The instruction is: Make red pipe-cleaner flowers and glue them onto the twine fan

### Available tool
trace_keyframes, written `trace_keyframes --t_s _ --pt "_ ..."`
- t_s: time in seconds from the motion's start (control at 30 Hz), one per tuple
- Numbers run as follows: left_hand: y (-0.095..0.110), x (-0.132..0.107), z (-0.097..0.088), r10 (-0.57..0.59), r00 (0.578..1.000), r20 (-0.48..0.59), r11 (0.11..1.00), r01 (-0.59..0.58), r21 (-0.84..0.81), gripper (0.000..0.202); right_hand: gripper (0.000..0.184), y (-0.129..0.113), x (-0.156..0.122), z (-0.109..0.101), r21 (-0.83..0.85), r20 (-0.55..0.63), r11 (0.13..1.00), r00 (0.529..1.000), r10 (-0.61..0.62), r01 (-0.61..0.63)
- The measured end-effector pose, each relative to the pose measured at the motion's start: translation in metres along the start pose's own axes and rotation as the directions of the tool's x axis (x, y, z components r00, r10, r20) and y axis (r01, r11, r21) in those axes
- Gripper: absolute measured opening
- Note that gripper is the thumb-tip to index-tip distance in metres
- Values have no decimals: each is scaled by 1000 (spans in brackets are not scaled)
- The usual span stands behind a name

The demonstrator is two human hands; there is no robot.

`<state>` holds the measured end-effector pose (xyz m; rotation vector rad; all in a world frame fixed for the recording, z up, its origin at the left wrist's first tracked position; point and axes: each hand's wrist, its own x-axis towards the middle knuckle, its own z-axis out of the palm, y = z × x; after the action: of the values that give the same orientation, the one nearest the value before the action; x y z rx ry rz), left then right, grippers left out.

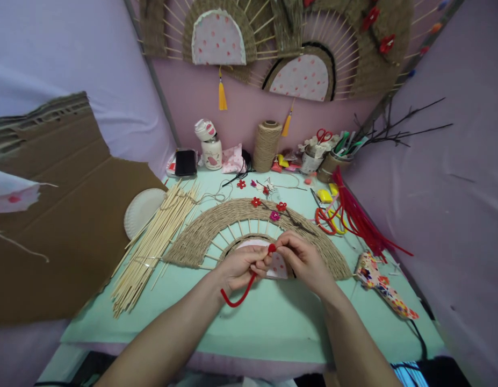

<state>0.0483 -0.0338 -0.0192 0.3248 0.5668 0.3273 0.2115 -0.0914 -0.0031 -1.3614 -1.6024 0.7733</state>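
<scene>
A red pipe cleaner is pinched between my two hands over the table's middle. Its loose end curves down below my left hand, whose fingers are closed around it. At the top the pipe cleaner is bent into a small red loop or coil, and my right hand grips that end with thumb and forefinger. Just behind my hands lies a woven twine fan with stick ribs and a spotted half-round centre, partly covered by my hands. Red and pink flowers and a dark twig lie on its band.
Thin wooden sticks are piled at the left beside a white paper plate and brown cardboard. To the right are red pipe cleaners, scissors and a floral glue gun. A twine spool stands behind.
</scene>
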Motion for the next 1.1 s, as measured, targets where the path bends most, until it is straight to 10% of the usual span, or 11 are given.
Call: trace_keyframes --t_s 0.33,0.5,0.7,1.1 --pt "-4 0 -4 22 999 33 962 -30 270 26 18 -17 -2 -16 -127 179 992 984 11 12" --pt "-2 -3 -2 75 996 54 932 -89 352 30 10 -11 -6 -10 98 75 980 983 165 -172" --pt "-1 -5 -2 42 994 97 896 -80 436 31 21 -1 -8 -10 409 284 805 899 334 -429" --pt "-1 -9 3 282 951 129 752 -303 585 16 18 0 -7 -16 452 271 786 904 329 -422"
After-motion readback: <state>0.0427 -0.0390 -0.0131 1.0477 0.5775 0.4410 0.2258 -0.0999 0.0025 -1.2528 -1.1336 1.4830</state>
